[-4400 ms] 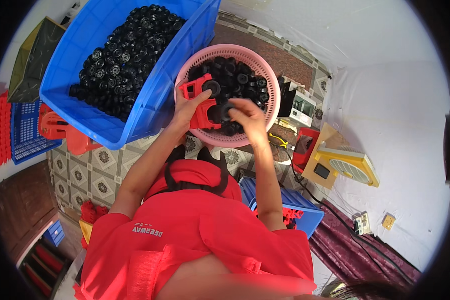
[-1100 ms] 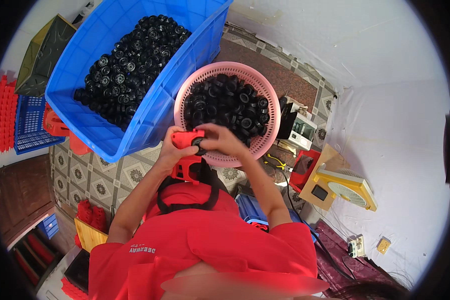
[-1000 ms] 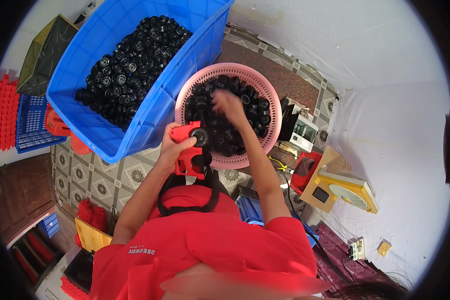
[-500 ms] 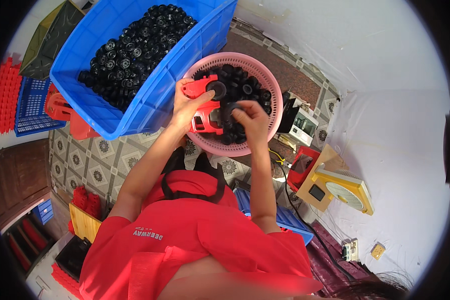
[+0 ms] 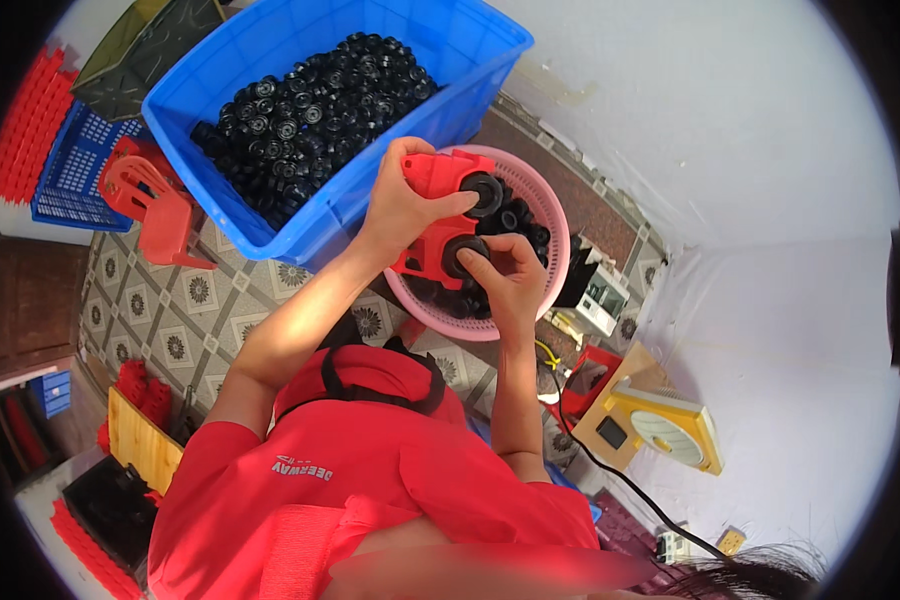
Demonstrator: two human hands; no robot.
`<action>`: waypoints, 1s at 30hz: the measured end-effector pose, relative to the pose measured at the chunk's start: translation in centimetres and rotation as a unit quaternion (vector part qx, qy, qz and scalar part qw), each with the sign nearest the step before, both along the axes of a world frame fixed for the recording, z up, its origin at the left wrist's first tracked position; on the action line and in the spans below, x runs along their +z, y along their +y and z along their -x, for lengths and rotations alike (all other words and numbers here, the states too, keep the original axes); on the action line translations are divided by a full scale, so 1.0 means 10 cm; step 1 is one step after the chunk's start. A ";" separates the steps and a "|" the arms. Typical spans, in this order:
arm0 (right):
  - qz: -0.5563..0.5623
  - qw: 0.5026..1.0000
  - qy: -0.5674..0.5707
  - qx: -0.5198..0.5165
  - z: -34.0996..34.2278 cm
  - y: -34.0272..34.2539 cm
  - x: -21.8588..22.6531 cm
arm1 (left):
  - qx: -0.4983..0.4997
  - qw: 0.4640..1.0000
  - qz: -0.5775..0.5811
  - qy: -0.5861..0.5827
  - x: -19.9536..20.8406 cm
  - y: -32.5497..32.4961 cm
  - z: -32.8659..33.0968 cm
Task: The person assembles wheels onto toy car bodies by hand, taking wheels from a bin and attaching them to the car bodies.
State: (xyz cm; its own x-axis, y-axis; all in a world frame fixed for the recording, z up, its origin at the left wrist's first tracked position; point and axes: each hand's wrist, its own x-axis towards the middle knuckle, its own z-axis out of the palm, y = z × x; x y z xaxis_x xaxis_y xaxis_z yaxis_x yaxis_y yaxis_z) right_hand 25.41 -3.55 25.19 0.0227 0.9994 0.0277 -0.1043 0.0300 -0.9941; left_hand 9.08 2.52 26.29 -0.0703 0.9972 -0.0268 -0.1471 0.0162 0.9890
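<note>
The left hand (image 5: pixel 398 205), a little above the middle of the frame, grasped a red toy vehicle body (image 5: pixel 433 178), its fingers wrapped around the left edge and its thumb laid across toward the upper wheel (image 5: pixel 486 190). That black wheel sat at the body's right edge. The right hand (image 5: pixel 515 285) came in from the lower right, its fingers pinching the lower wheel (image 5: pixel 454 252), a second black one, against the same edge of the body; whether this wheel was seated could not be told.

The body was held above a round pink basket (image 5: pixel 558 235) near the centre, partly covering the black wheels (image 5: pixel 515 212) inside. In the upper left of the frame, just beside the basket, a large blue bin (image 5: pixel 465 100) held a heap of black wheels (image 5: pixel 315 115). A red plastic chair (image 5: pixel 170 230) stood near the bin's lower left corner, on the patterned floor (image 5: pixel 185 310). To the right of the basket was a pale boxy device (image 5: pixel 600 305), with yellow-handled pliers (image 5: pixel 547 354) below it. Farther down on the right, a yellow fan (image 5: pixel 670 428) stood near the wall.
</note>
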 end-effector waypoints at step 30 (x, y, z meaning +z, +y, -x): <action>-0.110 0.971 -0.211 0.014 2.67 0.34 0.79 | 0.182 0.970 -0.049 -0.155 0.70 2.02 5.34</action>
